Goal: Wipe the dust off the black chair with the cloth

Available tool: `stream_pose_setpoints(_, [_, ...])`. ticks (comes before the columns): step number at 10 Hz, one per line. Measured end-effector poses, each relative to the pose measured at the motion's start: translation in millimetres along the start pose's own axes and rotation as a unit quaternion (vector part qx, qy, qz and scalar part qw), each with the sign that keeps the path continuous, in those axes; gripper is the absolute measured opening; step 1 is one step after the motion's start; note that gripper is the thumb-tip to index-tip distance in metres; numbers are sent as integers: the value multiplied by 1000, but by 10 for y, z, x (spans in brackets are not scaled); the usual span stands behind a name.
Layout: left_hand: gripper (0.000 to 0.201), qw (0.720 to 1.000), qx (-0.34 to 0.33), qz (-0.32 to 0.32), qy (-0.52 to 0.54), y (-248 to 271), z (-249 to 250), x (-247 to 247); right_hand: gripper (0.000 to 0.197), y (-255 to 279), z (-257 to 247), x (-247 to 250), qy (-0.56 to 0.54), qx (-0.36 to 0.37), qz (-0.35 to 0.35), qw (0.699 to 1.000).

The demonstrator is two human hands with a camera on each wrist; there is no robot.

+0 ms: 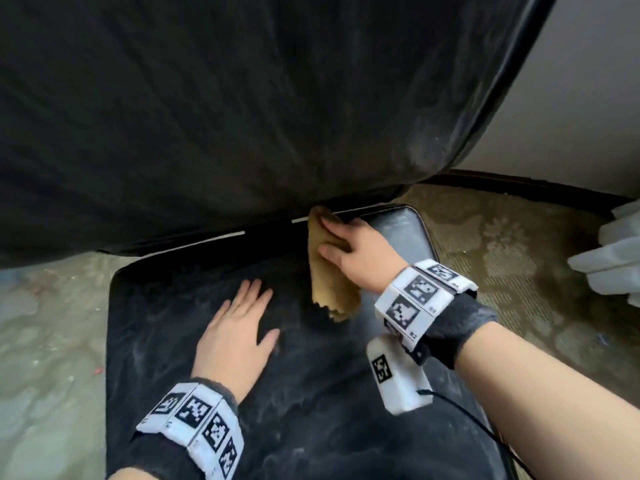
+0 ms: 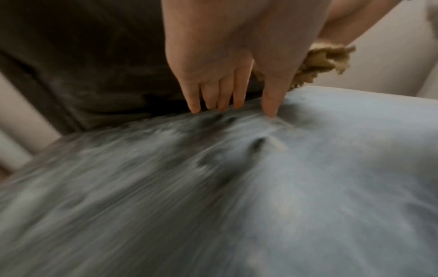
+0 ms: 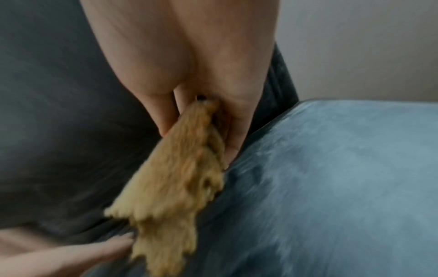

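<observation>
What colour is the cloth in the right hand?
Plain mustard-yellow fuzzy cloth, no pattern; clearest in the right wrist view.
</observation>
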State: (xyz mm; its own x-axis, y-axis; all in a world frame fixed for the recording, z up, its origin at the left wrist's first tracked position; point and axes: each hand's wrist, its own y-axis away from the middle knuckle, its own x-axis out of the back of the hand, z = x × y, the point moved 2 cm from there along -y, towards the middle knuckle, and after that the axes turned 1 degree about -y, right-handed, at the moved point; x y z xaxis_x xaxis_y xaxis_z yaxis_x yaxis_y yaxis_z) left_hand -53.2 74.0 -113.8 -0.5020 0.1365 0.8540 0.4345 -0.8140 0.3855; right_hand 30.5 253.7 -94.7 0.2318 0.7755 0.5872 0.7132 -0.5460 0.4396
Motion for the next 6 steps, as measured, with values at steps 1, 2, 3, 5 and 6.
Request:
stream_pose_setpoints(1, [56,998,38,8,40,152,-229,77,57,24,-173,-317,50,17,-68,996])
stream_pose_setpoints(2, [63,998,47,8,51,250,-392,98,60,83,-408,-617,109,42,-111,987])
stream_pose_setpoints(3, [87,999,35,2,39,316,-444,59,62,179,-508,-901,180,51,-155,970])
stream_pose_setpoints(5, [102,996,1,-80,-31,392,-512,-91,58,241,-577,-1119,327,14,-187,926])
stream_pose_setpoints(6, [85,995,-9,-97,-13,258,-528,146,49,117,-699,-944,355,6,-199,913])
